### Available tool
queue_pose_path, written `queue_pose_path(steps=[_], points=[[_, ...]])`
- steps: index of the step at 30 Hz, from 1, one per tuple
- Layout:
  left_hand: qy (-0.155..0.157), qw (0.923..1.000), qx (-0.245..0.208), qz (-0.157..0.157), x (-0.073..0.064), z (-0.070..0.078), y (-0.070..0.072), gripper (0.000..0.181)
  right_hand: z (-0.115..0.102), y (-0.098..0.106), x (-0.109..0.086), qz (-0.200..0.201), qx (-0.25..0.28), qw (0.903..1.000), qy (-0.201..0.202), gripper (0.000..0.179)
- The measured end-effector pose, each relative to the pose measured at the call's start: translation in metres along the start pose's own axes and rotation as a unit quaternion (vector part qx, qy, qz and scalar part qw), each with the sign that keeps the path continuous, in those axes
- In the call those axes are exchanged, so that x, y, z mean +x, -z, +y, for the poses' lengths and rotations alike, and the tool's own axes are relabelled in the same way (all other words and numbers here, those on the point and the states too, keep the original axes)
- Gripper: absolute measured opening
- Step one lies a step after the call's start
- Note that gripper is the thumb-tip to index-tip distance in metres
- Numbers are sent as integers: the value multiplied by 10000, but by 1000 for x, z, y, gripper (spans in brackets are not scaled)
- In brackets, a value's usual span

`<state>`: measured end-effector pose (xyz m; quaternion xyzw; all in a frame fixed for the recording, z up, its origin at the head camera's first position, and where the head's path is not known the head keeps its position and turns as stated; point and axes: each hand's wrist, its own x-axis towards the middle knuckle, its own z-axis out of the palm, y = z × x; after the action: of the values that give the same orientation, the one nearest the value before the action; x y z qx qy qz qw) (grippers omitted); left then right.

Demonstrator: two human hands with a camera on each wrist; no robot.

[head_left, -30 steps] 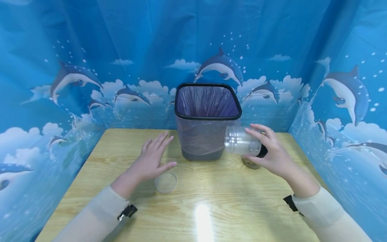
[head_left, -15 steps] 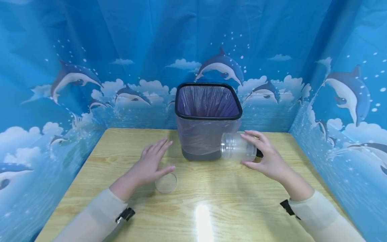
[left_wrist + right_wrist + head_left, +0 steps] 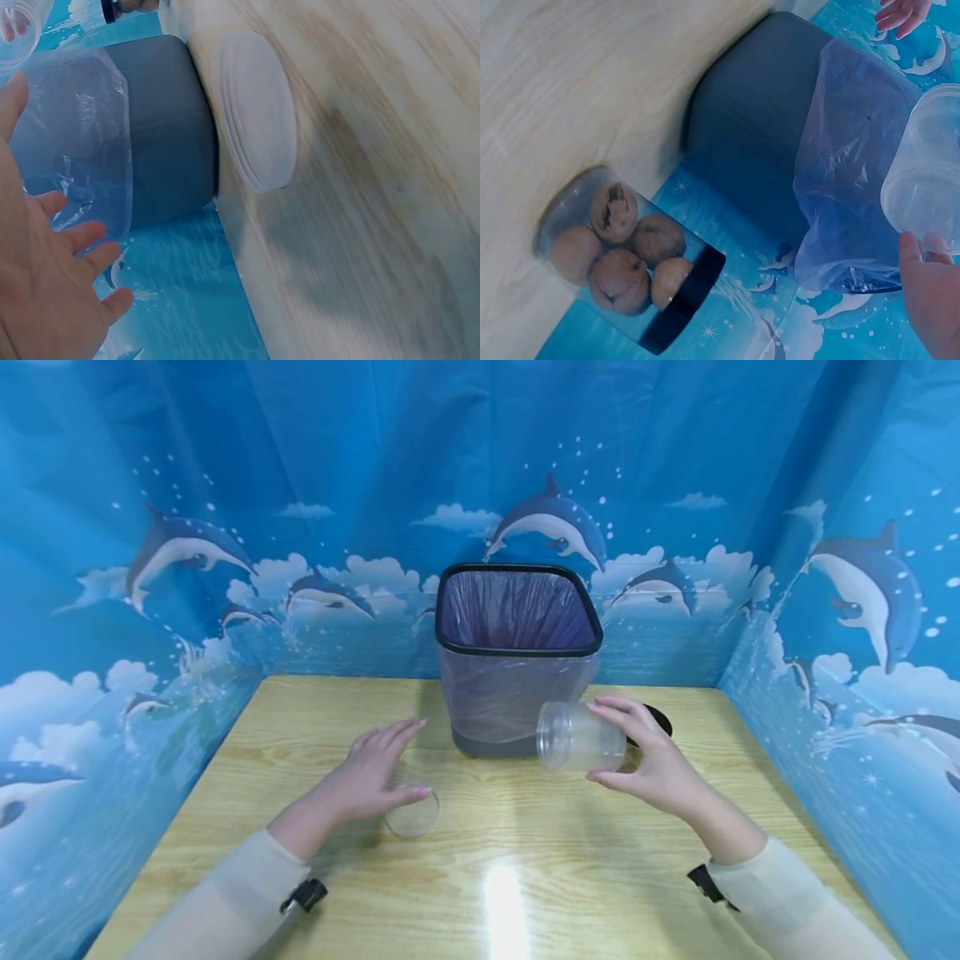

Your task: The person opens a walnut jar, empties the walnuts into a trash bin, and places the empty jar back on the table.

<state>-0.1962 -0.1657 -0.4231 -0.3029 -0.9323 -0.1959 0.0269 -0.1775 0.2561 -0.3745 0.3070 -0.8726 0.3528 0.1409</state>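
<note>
My right hand [image 3: 660, 777] grips an uncapped clear jar [image 3: 581, 737] by its base end. The jar lies sideways above the table, its mouth pointing left, and no contents can be made out in it. My left hand [image 3: 360, 789] is spread with straight fingers and holds nothing. Its thumb passes over or beside a round clear lid [image 3: 412, 817] on the table; in the left wrist view the lid [image 3: 259, 112] lies apart from the palm. Behind my right hand stands a black-capped jar [image 3: 577, 206] with several walnuts [image 3: 620, 281] inside, mostly hidden in the head view.
A grey waste bin [image 3: 517, 652] with a black rim and a translucent liner stands at the table's back middle, just behind the clear jar. Blue dolphin-print curtains [image 3: 360, 460] enclose the wooden table [image 3: 450, 893] at the back and sides.
My right hand has brought the clear jar left and down toward the tabletop, baring more of the black cap behind it. My left hand has sunk slightly, still spread.
</note>
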Motion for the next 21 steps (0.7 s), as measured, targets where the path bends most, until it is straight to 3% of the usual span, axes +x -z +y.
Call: queue_pose_path(steps=[21], points=[[207, 9986, -186, -453, -13, -16, -19, 105, 5, -15, -4, -150, 357, 9989, -253, 86]])
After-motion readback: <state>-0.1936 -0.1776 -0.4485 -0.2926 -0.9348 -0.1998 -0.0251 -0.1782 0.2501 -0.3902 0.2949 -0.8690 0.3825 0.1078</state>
